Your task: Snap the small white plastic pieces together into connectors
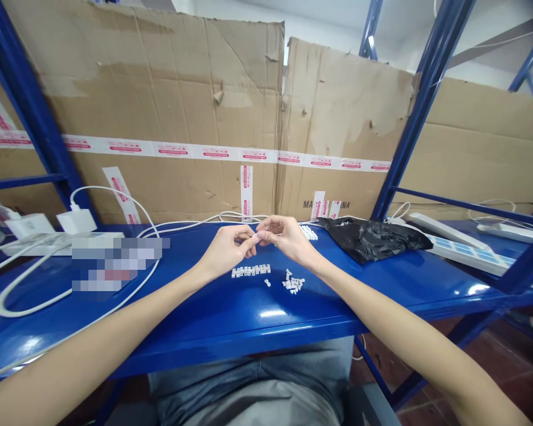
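Both your hands meet over the blue metal shelf [320, 316], fingertips nearly together. Left hand [226, 251] and right hand [289, 239] both pinch the same small white plastic part [256, 235] between thumb and fingers; fingers hide most of it, can't make out its shape. Just below your left hand: a neat row of white clips [251, 270], side by side. One loose white piece [267, 283] sits just off that row's right end, toward you. Right of it, a jumbled heap of white pieces [294, 284]. More white parts [310, 232] are lined up behind your right hand, next to the crumpled black plastic bag [373, 241]. Far left: white charging adapters [77, 221] by white cables. Taped cardboard sheets [173, 100] stand behind.
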Demonstrator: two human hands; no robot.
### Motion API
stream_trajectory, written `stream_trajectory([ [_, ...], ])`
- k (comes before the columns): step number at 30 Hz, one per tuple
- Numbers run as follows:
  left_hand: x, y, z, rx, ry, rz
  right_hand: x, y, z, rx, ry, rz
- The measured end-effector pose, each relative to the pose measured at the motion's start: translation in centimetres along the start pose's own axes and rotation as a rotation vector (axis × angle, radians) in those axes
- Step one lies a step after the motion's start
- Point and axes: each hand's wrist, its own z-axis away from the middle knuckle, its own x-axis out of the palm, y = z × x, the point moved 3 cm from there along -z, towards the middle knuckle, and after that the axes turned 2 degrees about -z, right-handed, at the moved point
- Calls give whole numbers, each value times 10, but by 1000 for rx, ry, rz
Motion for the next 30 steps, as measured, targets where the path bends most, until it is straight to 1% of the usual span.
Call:
stream_trajectory([
  [2, -3, -5, -2, 14, 25, -60, -9, -11, 2, -80, 9, 234],
  [3, -4, -7, -3, 25, 39, -100, -12, -16, 4, -95, -37, 348],
  [4, -5, -9, -3, 36, 50, -135, -12, -19, 7, -86, -138, 436],
  [5, -5, -10, -3, 45, 61, -163, -11, -21, 11, -63, -279, 487],
  [6, -6, -11, -3, 55, 74, -183, -8, -21, 15, -34, -417, 504],
  [7, -6, -11, -3, 65, 86, -198, -5, -20, 20, -3, -526, 506],
  [8, -6, -12, -3, 74, 95, -214, -2, -19, 23, 26, -608, 502],
  [9, -7, -12, -3, 82, 101, -230, 1, -16, 26, 50, -656, 499],
  [11, -7, -12, -3, 82, 107, -244, 7, -12, 29, 80, -713, 498],
  [14, -7, -12, -3, 74, 110, -225, 12, -8, 31, 73, -778, 458],
  [16, -7, -12, -3, 76, 107, -189, 12, -10, 30, 59, -800, 427],
  [18, -6, -13, -3, 60, 107, -134, 9, -14, 29, 44, -773, 409],
  [20, -5, -15, -3, 24, 111, -39, 5, -20, 24, 11, -682, 374],
  [23, -3, -16, -3, -23, 92, 150, -5, -27, 15, -25, -429, 207],
  [26, -3, -15, -2, -70, 113, 299, -13, -26, 8, -3, -162, -26],
  [28, -3, -13, -1, -110, 155, 366, -15, -23, 6, -21, -39, -120],
  [30, -3, -11, 0, -144, 182, 421, -13, -19, 6, -56, 22, -164],
])
